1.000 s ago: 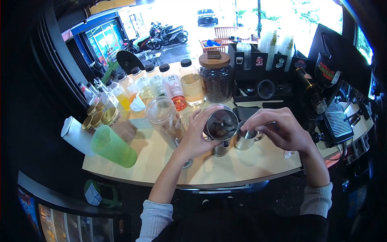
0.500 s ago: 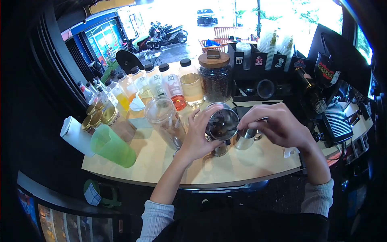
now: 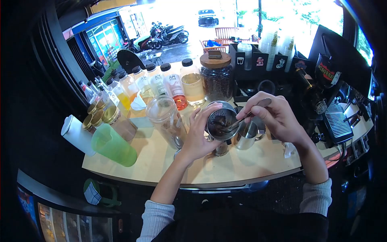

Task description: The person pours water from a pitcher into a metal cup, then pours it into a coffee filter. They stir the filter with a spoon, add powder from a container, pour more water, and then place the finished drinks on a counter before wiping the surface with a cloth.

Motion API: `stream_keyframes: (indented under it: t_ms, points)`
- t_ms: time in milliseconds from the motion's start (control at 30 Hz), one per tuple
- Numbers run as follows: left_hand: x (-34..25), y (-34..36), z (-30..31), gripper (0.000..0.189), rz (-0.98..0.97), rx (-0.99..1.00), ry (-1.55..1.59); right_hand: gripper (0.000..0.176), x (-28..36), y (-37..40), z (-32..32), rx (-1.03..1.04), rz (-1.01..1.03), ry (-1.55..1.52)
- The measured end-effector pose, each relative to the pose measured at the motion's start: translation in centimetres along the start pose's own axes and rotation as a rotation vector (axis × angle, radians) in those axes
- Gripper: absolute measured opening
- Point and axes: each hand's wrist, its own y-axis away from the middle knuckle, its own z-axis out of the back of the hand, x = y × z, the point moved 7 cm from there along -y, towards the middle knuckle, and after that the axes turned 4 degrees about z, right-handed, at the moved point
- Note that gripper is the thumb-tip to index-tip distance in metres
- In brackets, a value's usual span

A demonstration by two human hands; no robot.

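My left hand [image 3: 201, 131] wraps round a metal cup [image 3: 221, 135], tilted so that its open mouth faces me, with dark contents inside. A spoon [image 3: 242, 120] is pinched in my right hand [image 3: 271, 117], its lower end inside the cup's mouth. Just right of the cup stands a metal pitcher [image 3: 245, 139] on the wooden counter [image 3: 201, 171]. A small glass [image 3: 220, 149] is partly hidden below the cup. To the left of my left hand is a tall clear plastic container [image 3: 163, 117].
Bottles [image 3: 173, 86] with black caps and a jar of dark beans [image 3: 217, 78] line the back. A green pitcher [image 3: 115, 145] and gold-lidded jars [image 3: 115, 117] stand left. Stacked plastic cups [image 3: 269, 42] are at the back right, a black machine [image 3: 336, 121] at the right.
My right hand has lifted and turned, and the spoon now shows clearly, reaching into the cup. The cup in my left hand has barely moved.
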Motion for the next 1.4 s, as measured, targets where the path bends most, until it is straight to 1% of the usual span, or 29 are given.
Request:
stream_keyframes:
  t_ms: [33,100,233,300,367,433,467,533,567,633,767,833,867,900,967,1000,1033,1100,1167,1233,1300,1367,1400]
  points:
    - [0.1,0.0,0.0,0.077,0.000,-0.003,0.020,0.017,0.1,0.2,-0.3,0.001,-0.001,0.001]
    - [0.0,0.0,0.0,0.076,-0.001,-0.007,0.026,0.019,-0.4,0.6,-0.4,-0.069,-0.066,-0.145]
    - [0.1,-0.1,0.0,0.076,-0.001,0.013,0.035,0.021,-1.2,0.7,-0.1,-0.037,-0.091,-0.075]
    - [-0.2,-0.3,0.1,0.077,-0.020,0.000,0.002,0.022,-1.4,0.6,0.7,-0.144,-0.095,-0.246]
    - [-0.3,-0.3,0.2,0.078,-0.039,-0.012,-0.031,0.023,-1.1,0.5,0.6,-0.123,-0.093,-0.253]
    - [0.2,-0.2,-0.2,0.076,0.004,0.034,0.048,0.021,-1.0,0.2,0.3,0.001,-0.080,-0.104]
    - [0.2,-0.2,-0.2,0.076,0.004,0.036,0.048,0.021,-0.9,0.0,0.5,-0.001,-0.081,-0.105]
    - [0.0,-0.2,-0.1,0.076,0.001,0.030,0.030,0.020,-0.9,-0.2,1.2,-0.070,-0.110,-0.165]
    - [-0.1,-0.2,-0.1,0.076,0.002,0.030,0.029,0.020,-0.9,-0.4,1.1,-0.070,-0.110,-0.166]
    - [-0.1,-0.2,-0.1,0.075,0.007,0.046,0.034,0.018,-1.0,-0.6,0.1,0.043,-0.110,-0.121]
    - [-0.1,-0.2,-0.2,0.075,0.008,0.062,0.011,0.017,-0.8,-1.1,0.6,-0.021,-0.060,-0.106]
    - [0.0,0.0,-0.1,0.077,-0.007,0.068,-0.005,0.017,-0.7,-1.3,-0.2,0.064,-0.065,-0.111]
    - [0.1,0.0,-0.1,0.077,-0.006,0.068,-0.006,0.017,-0.8,-1.4,-0.4,0.112,-0.065,-0.028]
    - [0.1,-0.1,-0.2,0.078,-0.012,0.076,-0.014,0.017,-0.8,-1.6,-0.3,0.112,-0.066,-0.028]
    - [0.1,-0.1,-0.2,0.079,-0.016,0.083,-0.022,0.016,-0.7,-2.0,0.5,0.018,-0.056,-0.090]
    - [0.0,-0.1,-0.2,0.079,-0.013,0.080,-0.025,0.016,-0.6,-2.1,0.3,0.005,-0.030,-0.153]
    - [0.0,-0.1,-0.1,0.079,-0.011,0.076,-0.029,0.016,-0.6,-2.2,0.2,0.007,-0.029,-0.155]
    - [-0.1,-0.1,-0.1,0.079,-0.010,0.083,-0.037,0.016,-1.2,-2.2,-0.9,0.158,-0.089,0.020]
    - [-0.1,-0.1,-0.1,0.079,-0.010,0.090,-0.045,0.017,-1.4,-2.5,-0.7,0.139,-0.076,0.015]
    - [0.0,0.0,0.0,0.080,0.011,0.082,-0.050,0.017,-1.5,-2.8,0.3,-0.022,-0.017,-0.137]
    - [0.2,0.0,0.1,0.079,0.015,0.084,-0.048,0.019,-1.5,-2.9,0.0,0.007,-0.025,-0.095]
    - [0.4,0.0,0.0,0.079,0.013,0.095,-0.043,0.020,-1.1,-3.0,-0.5,0.100,0.045,0.033]
    - [0.6,0.0,0.0,0.079,0.022,0.084,-0.038,0.020,-0.8,-3.3,-0.1,0.075,0.020,0.046]
